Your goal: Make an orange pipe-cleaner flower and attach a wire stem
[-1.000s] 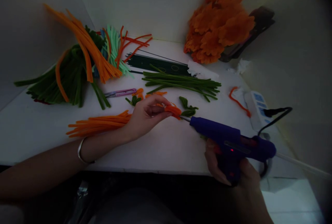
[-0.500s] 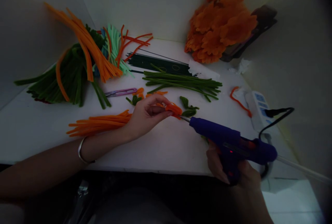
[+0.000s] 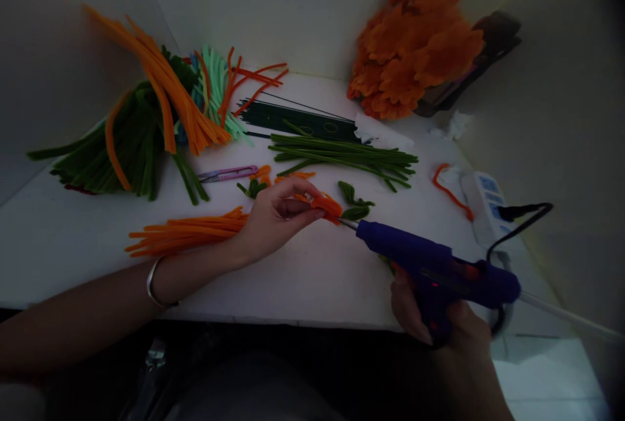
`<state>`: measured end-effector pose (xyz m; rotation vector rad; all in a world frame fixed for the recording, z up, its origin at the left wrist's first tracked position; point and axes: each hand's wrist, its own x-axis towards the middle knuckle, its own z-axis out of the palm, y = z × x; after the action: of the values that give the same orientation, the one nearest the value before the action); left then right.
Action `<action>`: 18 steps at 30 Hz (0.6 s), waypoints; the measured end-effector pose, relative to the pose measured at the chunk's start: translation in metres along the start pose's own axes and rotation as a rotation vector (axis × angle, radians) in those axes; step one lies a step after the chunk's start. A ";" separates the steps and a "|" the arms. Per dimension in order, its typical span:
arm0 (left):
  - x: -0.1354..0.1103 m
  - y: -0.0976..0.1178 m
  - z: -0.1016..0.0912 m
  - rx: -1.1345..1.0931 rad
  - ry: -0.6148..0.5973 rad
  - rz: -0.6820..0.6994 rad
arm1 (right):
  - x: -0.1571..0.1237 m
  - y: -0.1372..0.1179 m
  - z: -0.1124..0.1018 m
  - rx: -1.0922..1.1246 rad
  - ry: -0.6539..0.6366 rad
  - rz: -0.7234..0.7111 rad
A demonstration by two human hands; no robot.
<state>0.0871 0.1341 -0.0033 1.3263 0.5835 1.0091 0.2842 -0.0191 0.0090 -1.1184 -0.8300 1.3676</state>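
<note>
Between the thumb and fingers of my left hand (image 3: 280, 216) is a small bent orange pipe-cleaner piece (image 3: 328, 206). My right hand (image 3: 439, 323) is wrapped round the grip of a blue hot glue gun (image 3: 410, 245), which has a red light lit on its side and a clear glue stick (image 3: 566, 310) jutting from its back. The gun's metal nozzle meets the lower right edge of the orange piece. Green pipe-cleaner leaf shapes (image 3: 355, 203) lie just beyond the nozzle. Under my left forearm rest loose orange pipe cleaners (image 3: 190, 232).
Green pipe cleaners (image 3: 342, 155) and dark green stem wires (image 3: 297, 120) lie behind my hands. Purple-handled snips (image 3: 229, 174) sit left of them. Orange fuzzy flowers (image 3: 415, 43) stand at the back right. A white power strip (image 3: 483, 206) with a black cord is at right. Bundled pipe cleaners (image 3: 137, 141) fill the left.
Almost nothing differs. The glue gun and my right hand have shifted very slightly, with the nozzle still at the orange piece.
</note>
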 end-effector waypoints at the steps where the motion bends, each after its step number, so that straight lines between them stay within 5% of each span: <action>1: 0.000 0.000 0.000 -0.005 -0.001 0.002 | 0.000 -0.001 0.000 -0.001 -0.006 0.003; 18: 0.001 -0.001 0.000 0.004 -0.007 0.013 | -0.004 -0.001 -0.001 -0.009 0.031 0.035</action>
<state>0.0875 0.1346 -0.0040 1.3381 0.5720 1.0142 0.2855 -0.0230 0.0101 -1.1631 -0.7980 1.3737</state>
